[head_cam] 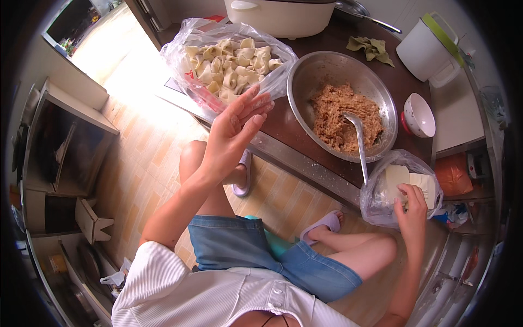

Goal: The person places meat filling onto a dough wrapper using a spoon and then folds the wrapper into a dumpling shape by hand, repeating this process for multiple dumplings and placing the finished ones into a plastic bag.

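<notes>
My left hand is raised palm-up with extended, flour-dusted fingers, empty, in front of a clear plastic bag of folded dumplings. My right hand reaches over pale dough wrappers in another plastic bag, at the table's right corner. Its fingertips lie at the wrappers; whether they pinch one is unclear. Between the hands, a large steel bowl holds ground-meat filling. A metal spoon stands in the filling, its handle over the rim towards me.
The dark brown table has flour specks near its metal edge. Behind are a cream electric cooker, a crumpled green cloth, a white container with green rim and a small bowl. A wooden stool stands left on the floor.
</notes>
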